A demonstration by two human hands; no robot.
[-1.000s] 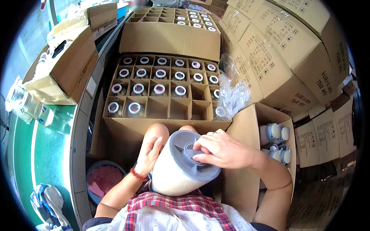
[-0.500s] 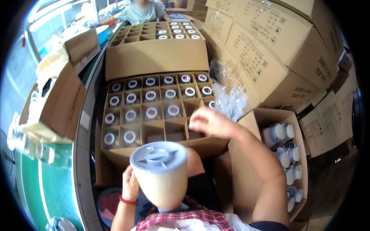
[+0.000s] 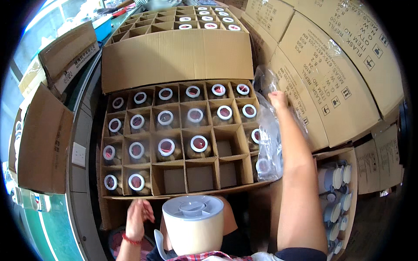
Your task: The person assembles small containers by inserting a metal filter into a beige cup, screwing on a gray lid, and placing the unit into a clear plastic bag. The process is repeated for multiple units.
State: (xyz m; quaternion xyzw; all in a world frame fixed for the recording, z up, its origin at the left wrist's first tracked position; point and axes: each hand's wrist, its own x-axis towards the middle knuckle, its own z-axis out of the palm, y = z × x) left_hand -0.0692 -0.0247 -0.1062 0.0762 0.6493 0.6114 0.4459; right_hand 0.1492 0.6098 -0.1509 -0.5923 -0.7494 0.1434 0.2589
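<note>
My right hand [image 3: 278, 99] is closed on the top of a clear plastic bag [image 3: 271, 143], which hangs over the right edge of a divided cardboard carton [image 3: 174, 194]. Several rounded glassy vessels with white rings and reddish centres, such as one vessel [image 3: 199, 143], stand in the carton's cells. My left hand [image 3: 140, 214] is held off by the carton's near edge, its fingers loosely curled and apart, nothing in them. Beside it a cream jug [image 3: 193, 232] with a grey lid [image 3: 194, 206] rests upright at my lap. The jug's handle [image 3: 159, 243] points left, free of my hand.
A second divided carton [image 3: 143, 26] lies beyond a raised flap [image 3: 176, 56]. At right, sealed cartons [image 3: 331, 74] are stacked high; below, an open box [image 3: 355, 195] holds several jugs. Left are a green-topped bench [image 3: 52, 226] and brown cartons [image 3: 45, 139]. Part of a person shows at the far end.
My left hand has let go of the jug, which now sits lower and upright. My right hand has moved from above the carton's cells to the plastic bag. The view has shifted.
</note>
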